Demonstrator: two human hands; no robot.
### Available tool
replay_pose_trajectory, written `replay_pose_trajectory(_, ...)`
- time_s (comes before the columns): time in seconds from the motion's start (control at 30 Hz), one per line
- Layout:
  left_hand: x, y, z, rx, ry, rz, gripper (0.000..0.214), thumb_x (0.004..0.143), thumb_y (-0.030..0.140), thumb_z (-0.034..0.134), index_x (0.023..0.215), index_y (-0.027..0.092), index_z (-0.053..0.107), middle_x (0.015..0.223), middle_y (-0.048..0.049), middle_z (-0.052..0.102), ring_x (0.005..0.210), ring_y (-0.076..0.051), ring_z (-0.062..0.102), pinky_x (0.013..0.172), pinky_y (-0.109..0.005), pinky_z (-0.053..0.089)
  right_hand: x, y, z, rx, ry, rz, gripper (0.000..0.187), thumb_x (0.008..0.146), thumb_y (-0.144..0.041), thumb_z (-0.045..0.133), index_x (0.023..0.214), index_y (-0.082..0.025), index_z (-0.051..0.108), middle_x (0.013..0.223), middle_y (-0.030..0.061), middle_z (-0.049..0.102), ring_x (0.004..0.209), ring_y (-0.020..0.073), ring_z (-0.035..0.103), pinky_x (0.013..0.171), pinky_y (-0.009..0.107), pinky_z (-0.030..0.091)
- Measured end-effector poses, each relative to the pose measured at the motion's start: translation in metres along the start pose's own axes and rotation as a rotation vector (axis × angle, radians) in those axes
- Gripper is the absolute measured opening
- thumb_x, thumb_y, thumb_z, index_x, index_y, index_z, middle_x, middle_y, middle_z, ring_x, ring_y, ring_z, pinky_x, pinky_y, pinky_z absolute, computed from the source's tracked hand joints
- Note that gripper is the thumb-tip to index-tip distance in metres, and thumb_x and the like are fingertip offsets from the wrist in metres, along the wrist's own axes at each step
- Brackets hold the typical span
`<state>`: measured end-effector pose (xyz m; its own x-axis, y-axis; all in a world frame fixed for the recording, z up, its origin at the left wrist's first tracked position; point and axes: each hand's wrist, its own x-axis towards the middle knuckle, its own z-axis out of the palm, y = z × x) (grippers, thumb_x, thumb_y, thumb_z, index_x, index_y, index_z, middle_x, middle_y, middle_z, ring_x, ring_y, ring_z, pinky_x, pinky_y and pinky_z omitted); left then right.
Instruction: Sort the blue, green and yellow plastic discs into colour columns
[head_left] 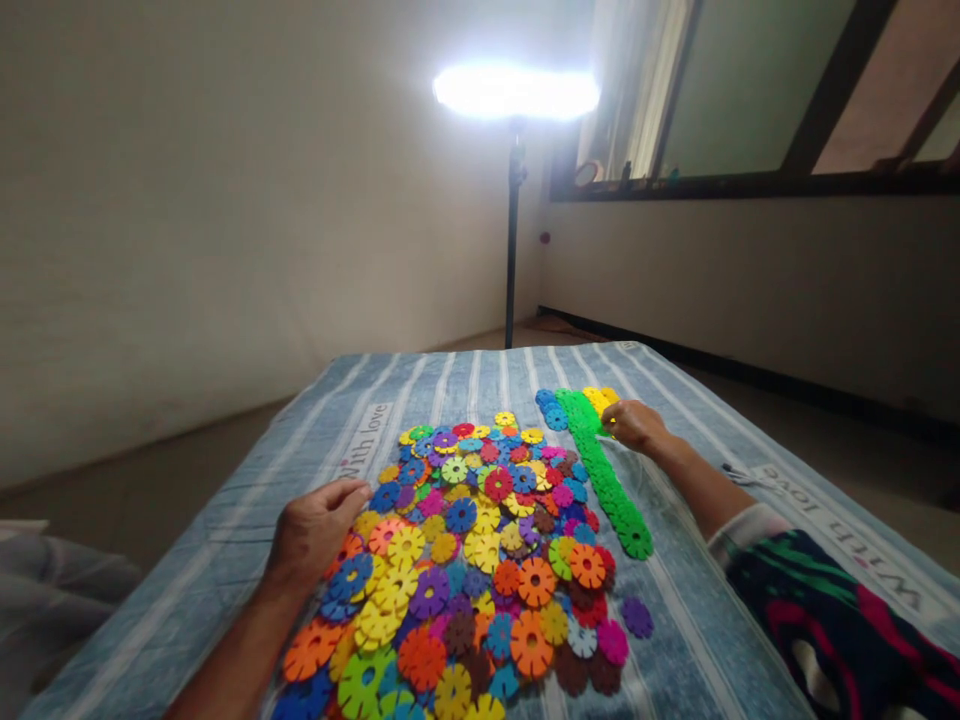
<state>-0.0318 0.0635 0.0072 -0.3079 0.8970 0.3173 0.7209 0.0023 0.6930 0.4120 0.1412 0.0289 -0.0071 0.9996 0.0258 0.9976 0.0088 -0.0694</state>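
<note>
A big pile of notched plastic flower discs (480, 550) in many colours covers the middle of the cloth. My left hand (319, 525) rests at the pile's left edge, fingers loosely stretched, holding nothing that I can see. To the pile's right runs a long strip of green discs (611, 490), laid overlapping. Blue discs (552, 410) lie to the left of its far end, and yellow discs (600, 400) to the right. My right hand (637, 424) is pinched closed beside those yellow discs; its fingertips touch that area, and what they grip is hidden.
A blue-and-white striped cloth (442, 385) covers the table. One purple disc (637, 617) lies apart near the strip's lower end. A dark cord-like object (739, 474) lies right of my right forearm. A lit lamp on a stand (513, 250) rises behind the table.
</note>
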Motion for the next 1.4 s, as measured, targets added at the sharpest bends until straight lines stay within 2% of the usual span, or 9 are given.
replay_pose_trajectory(0.4,-0.005,0.008,0.000,-0.006,-0.034,-0.004,0.026,0.060,0.044,0.058,0.067,0.023,0.071,0.075,0.0005,0.075,0.077,-0.023,0.069,0.069,-0.023,0.052,0.010,-0.006,0.002,-0.083,-0.036,-0.012,0.027,0.079,-0.024,0.056,0.100,-0.025,0.073,0.097,0.0090,0.071,0.092,0.0236,0.065,0.065,0.026,0.042)
replay_pose_trajectory(0.63,-0.006,0.006,0.000,-0.004,-0.019,0.020,0.023,0.061,0.043,0.060,0.066,0.023,0.071,0.076,-0.0004,0.076,0.078,-0.024,0.069,0.069,-0.024,0.053,0.005,-0.008,-0.002,-0.088,0.017,0.021,0.033,0.081,-0.023,0.055,0.111,-0.026,0.069,0.104,0.0097,0.070,0.097,0.0246,0.064,0.068,0.028,0.043)
replay_pose_trajectory(0.8,-0.008,0.006,0.004,0.000,-0.004,-0.007,0.028,0.062,0.043,0.059,0.072,0.020,0.071,0.082,-0.0040,0.076,0.084,-0.025,0.069,0.076,-0.026,0.053,-0.010,-0.013,-0.012,-0.073,0.080,0.054,0.030,0.087,-0.028,0.049,0.108,-0.024,0.069,0.101,0.0102,0.071,0.094,0.0252,0.065,0.066,0.028,0.042)
replay_pose_trajectory(0.97,-0.011,0.006,0.007,-0.027,0.037,-0.047,0.034,0.065,0.040,0.057,0.086,0.017,0.071,0.093,-0.0068,0.075,0.085,-0.024,0.070,0.081,-0.029,0.054,-0.049,-0.049,-0.011,-0.017,0.138,-0.056,0.028,0.090,-0.034,0.046,0.103,-0.026,0.069,0.092,0.0071,0.073,0.087,0.0232,0.066,0.063,0.026,0.039)
replay_pose_trajectory(1.07,-0.013,0.003,0.010,-0.064,0.015,-0.040,0.036,0.067,0.038,0.057,0.092,0.016,0.071,0.097,-0.0074,0.074,0.087,-0.024,0.069,0.082,-0.030,0.054,-0.077,-0.084,-0.007,0.062,0.154,-0.201,0.024,0.089,-0.033,0.049,0.099,-0.026,0.070,0.081,0.0058,0.073,0.077,0.0218,0.067,0.060,0.026,0.035)
replay_pose_trajectory(1.2,-0.015,-0.001,0.014,-0.098,-0.031,0.021,0.034,0.067,0.036,0.057,0.092,0.017,0.071,0.098,-0.0070,0.074,0.094,-0.024,0.068,0.089,-0.033,0.052,-0.107,-0.130,-0.006,0.171,0.113,-0.447,0.019,0.088,-0.024,0.052,0.079,-0.022,0.069,0.071,0.0037,0.069,0.069,0.0173,0.063,0.057,0.024,0.032)
replay_pose_trajectory(1.3,-0.016,-0.002,0.016,-0.146,-0.062,0.044,0.032,0.066,0.032,0.058,0.091,0.017,0.071,0.099,-0.0061,0.074,0.094,-0.023,0.068,0.091,-0.033,0.052,-0.116,-0.157,-0.008,0.200,0.120,-0.593,0.020,0.088,-0.020,0.052,0.073,-0.019,0.065,0.076,0.0042,0.067,0.071,0.0160,0.060,0.060,0.025,0.034)
replay_pose_trajectory(1.4,-0.018,-0.002,0.017,-0.201,-0.100,0.054,0.030,0.066,0.031,0.059,0.091,0.018,0.071,0.098,-0.0044,0.074,0.094,-0.022,0.068,0.091,-0.034,0.052,-0.111,-0.176,-0.005,0.211,0.119,-0.667,0.014,0.087,-0.020,0.054,0.079,-0.019,0.066,0.085,0.0053,0.066,0.080,0.0171,0.059,0.067,0.026,0.038)
